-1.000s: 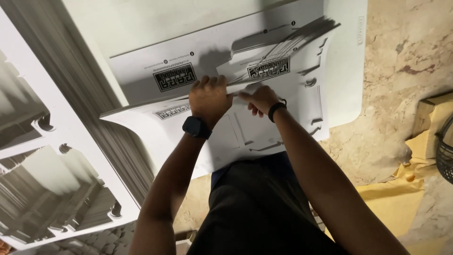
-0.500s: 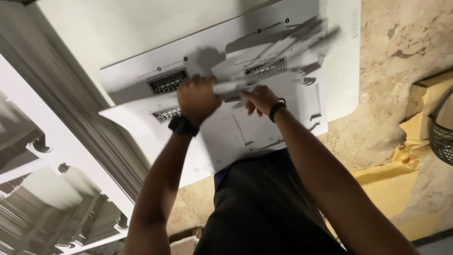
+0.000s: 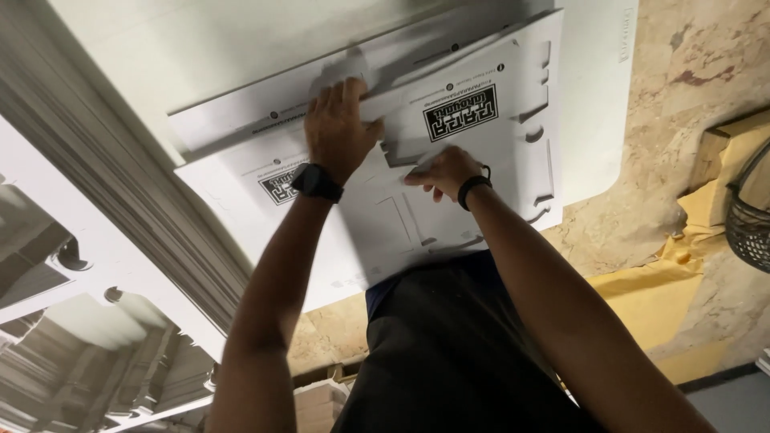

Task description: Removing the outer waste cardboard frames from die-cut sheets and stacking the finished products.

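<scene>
A flat white die-cut cardboard sheet (image 3: 489, 172) with printed black marks and cut flaps lies on a white table (image 3: 597, 120). My left hand (image 3: 341, 128), with a dark watch on the wrist, presses down on a folded panel of the sheet near its upper edge. My right hand (image 3: 445, 172), wearing a dark wristband, pinches a small flap near the sheet's middle. Both arms reach forward over my dark shirt.
A tall stack of white die-cut sheets (image 3: 88, 265) stands at the left. Brown paper (image 3: 666, 289) lies on the mottled stone floor at the right, next to a dark wire basket (image 3: 750, 216) at the edge.
The folded panel has come down flatter onto the sheet. My left hand has moved up along the fold, and the view has shifted so the sheet sits more to the right.
</scene>
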